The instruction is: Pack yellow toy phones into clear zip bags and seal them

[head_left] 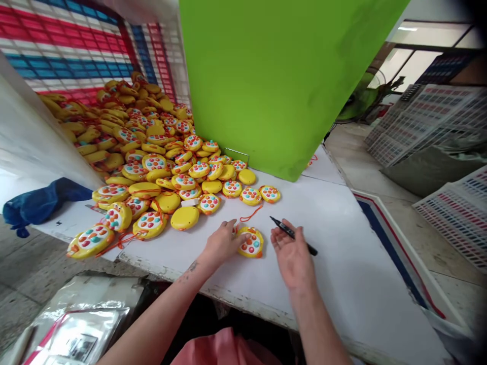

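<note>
A round yellow toy [251, 243] with coloured buttons and an orange cord lies on the white table [342, 243] in front of me. My left hand [222, 242] rests on its left edge, fingers curled against it. My right hand [291, 253] is just right of the toy, palm turned inward, holding a black marker pen [292, 234] whose tip points up-left toward the toy pile.
A large heap of the same yellow toys [144, 152] fills the table's left and back. A big green panel [274, 81] stands behind. A blue bag [41, 200] lies at left, plastic-wrapped packets [76, 329] sit on the floor, and white crates [429, 116] stand at right.
</note>
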`<state>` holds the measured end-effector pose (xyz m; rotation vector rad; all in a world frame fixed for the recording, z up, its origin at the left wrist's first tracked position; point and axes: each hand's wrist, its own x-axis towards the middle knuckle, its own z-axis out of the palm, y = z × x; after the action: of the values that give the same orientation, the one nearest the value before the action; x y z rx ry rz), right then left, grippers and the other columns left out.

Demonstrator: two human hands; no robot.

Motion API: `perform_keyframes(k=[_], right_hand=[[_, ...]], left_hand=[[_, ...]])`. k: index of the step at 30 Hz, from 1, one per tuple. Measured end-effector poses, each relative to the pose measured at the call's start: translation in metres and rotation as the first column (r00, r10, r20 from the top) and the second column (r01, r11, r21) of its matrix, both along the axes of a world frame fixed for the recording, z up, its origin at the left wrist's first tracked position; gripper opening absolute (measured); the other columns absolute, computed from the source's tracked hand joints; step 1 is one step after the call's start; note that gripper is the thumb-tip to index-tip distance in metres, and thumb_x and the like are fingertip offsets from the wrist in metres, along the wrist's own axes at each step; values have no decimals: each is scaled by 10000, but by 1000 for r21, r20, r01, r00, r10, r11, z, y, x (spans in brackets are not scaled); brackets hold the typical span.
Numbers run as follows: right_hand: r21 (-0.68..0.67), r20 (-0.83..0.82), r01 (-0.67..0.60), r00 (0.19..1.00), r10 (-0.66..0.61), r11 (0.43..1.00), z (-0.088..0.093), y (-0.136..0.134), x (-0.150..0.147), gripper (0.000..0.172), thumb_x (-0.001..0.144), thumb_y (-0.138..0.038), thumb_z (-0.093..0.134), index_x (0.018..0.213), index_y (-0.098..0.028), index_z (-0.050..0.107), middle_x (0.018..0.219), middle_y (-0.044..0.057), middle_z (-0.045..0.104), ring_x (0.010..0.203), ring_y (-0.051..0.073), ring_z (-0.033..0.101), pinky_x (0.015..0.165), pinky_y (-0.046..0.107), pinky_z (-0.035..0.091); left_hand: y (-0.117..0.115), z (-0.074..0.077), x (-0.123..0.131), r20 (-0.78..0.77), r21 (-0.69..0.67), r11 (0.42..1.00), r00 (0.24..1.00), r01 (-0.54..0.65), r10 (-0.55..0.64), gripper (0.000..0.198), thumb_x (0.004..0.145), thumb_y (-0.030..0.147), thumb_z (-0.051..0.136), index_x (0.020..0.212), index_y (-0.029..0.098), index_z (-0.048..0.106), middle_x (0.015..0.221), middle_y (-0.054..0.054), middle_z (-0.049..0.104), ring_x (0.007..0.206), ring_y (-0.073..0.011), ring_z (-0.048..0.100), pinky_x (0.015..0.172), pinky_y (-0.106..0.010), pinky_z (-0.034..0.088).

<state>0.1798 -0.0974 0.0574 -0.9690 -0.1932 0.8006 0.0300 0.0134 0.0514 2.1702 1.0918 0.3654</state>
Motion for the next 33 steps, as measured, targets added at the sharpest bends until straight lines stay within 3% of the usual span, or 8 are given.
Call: perform_keyframes(k=[4,7,9,13,16,20,26,33], right_hand=[[5,-10,54,999,-54,999,-24,14,-26,240,729,-394,719,872,-224,629,779,-21,612,746,137,595,774,316,485],[46,96,-12,995,8,999,-26,13,-32,187,763,-385,679,796,-215,607,684,-31,551,665,132,548,714,315,478],[70,152,-71,987,60,995,-22,10,-32,172,784,-383,652,809,-220,605,704,-22,554,679,135,544,709,317,476],[0,300,-134,945,127,991,-17,10,-32,168,772,-355,647,884,-241,594,743,-15,577,697,147,556,704,324,483],[-38,373,-96,922,103,995,-20,13,-35,139,774,-347,626,821,-229,569,674,-25,541,699,157,566,742,346,489],[32,363,-27,932,13,999,-29,18,-40,151,788,-327,596,712,-223,518,584,-56,481,712,154,586,883,397,457],[-5,357,16,934,-14,1000,-39,18,-42,131,788,-316,586,757,-206,523,905,47,656,980,212,586,844,380,452],[-68,437,41,899,-7,997,-43,18,-41,146,793,-334,574,772,-203,511,974,69,660,964,224,584,809,371,446]], left_hand=[[-1,-15,8,3,-137,990,1000,11,-10,507,736,482,635,1118,159,548,1069,-124,606,901,-255,626,758,-325,469],[-17,-25,-2,147,-378,925,984,-40,102,572,690,431,700,1125,146,462,971,-101,650,812,-228,642,658,-304,499],[-27,-29,-11,282,-458,888,944,-25,172,590,711,440,689,1153,148,429,974,-92,661,813,-216,645,663,-304,514],[-39,-24,-23,449,-444,893,881,73,151,553,759,436,653,1207,165,473,1093,-81,656,944,-213,632,814,-314,515],[-43,-17,-25,428,-435,899,892,61,147,554,741,419,673,1212,179,508,1104,-63,663,957,-216,632,828,-299,512],[-44,-15,-25,410,-421,907,898,29,162,548,735,392,677,1211,174,517,1104,-60,667,957,-211,630,823,-283,505],[-43,-17,-24,410,-414,910,899,34,153,520,747,394,670,1197,181,521,1092,-53,669,942,-205,629,824,-283,497],[-43,-17,-24,388,-397,917,910,20,148,542,745,421,667,1205,180,514,1090,-60,674,937,-215,637,812,-285,500]])
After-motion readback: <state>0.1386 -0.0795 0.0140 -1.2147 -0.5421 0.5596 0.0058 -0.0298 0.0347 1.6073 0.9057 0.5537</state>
